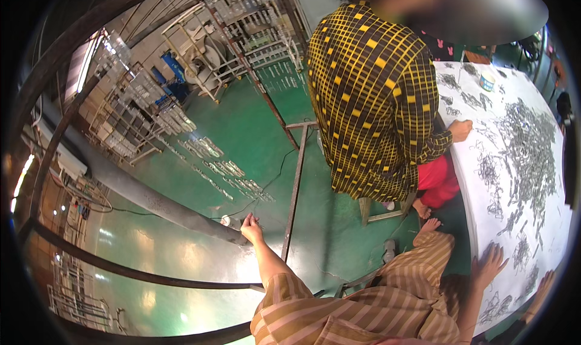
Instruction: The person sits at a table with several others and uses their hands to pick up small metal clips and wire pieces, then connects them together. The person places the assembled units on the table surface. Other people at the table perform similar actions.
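Note:
Held out to the left over the green floor, my left hand [251, 229] has its fingers pinched together; whatever is between them is too small to make out. Beside it are a thick grey pipe [181, 215] and a small white object, perhaps a cup [226, 221]. My right hand [489, 265] lies flat with fingers spread on the white-covered table [469, 163], at its near left edge. Small dark metal pieces [526, 145] cover much of the table in a large heap and several looser clusters. One cluster [521, 251] lies just beyond my right hand.
A co-worker in a black-and-yellow checked shirt [369, 103] sits on a stool [384, 211], one hand [460, 130] at the table edge. Another person's hand [540, 290] is at lower right. A small tub [487, 81] stands on the table. A metal frame post [295, 194] rises beside my left arm.

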A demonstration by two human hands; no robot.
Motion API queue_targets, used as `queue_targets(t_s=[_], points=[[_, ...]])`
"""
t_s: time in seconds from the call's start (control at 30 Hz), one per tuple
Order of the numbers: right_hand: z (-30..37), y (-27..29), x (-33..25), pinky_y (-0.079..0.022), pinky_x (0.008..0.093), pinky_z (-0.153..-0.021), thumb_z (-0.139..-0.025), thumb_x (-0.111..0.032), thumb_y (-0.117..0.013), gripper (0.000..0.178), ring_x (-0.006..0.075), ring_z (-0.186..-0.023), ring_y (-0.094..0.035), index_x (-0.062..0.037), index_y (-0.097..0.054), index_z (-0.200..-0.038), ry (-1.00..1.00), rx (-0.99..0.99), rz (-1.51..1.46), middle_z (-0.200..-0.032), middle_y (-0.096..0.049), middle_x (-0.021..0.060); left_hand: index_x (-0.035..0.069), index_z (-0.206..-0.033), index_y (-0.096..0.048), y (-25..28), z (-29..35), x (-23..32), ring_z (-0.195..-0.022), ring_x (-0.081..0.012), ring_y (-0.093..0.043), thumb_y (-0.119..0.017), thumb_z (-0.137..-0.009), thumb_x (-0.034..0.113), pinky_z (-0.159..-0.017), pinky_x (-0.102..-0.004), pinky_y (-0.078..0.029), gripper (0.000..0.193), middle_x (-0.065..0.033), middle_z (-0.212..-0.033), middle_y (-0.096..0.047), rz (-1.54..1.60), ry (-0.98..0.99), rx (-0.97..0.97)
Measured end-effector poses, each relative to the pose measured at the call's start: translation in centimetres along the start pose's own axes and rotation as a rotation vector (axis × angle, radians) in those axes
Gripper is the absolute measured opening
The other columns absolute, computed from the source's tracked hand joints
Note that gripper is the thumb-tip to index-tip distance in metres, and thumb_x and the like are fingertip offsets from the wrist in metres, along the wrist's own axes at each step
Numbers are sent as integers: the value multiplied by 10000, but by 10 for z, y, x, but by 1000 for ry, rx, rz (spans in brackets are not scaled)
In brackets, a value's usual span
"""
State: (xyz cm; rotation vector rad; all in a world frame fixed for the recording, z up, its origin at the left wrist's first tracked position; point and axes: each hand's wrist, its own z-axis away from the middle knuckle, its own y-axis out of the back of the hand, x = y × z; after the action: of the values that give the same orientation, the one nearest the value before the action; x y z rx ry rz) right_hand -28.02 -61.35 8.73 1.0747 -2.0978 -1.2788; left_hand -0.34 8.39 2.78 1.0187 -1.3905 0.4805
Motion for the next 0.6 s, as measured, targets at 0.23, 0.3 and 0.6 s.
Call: queue_targets(t_s=[0.23,0.3,0.6], points=[[-3,7,-3,-98,530,-1140,-594,-162,-761,796,309,-1308,-345,-76,-442,-1318,-27,-35,-48,-1352,-451,120,34,-923,-710,-38,93,-31,-653,-228,-660,-599,-829,44,-632,-346,-508,146,-120,-731,-683,-228,-139,14],[-3,12,-7,-96,528,-1141,-595,-158,-759,775,315,-1304,-346,-67,-452,-1301,-8,-23,-77,-1343,-455,129,75,-906,-722,-51,140,-56,-725,-298,-674,-580,-809,43,-706,-387,-522,174,-128,-778,-691,-345,-280,-210],[-4,27,-13,-128,577,-1110,-722,-282,-669,589,369,-1249,-387,-13,-504,-1219,43,156,-186,-1251,-503,174,36,-1006,-684,-137,340,8,-760,-210,-679,-584,-876,100,-711,-314,-518,176,-132,-829,-696,-130,-518,-1186]])
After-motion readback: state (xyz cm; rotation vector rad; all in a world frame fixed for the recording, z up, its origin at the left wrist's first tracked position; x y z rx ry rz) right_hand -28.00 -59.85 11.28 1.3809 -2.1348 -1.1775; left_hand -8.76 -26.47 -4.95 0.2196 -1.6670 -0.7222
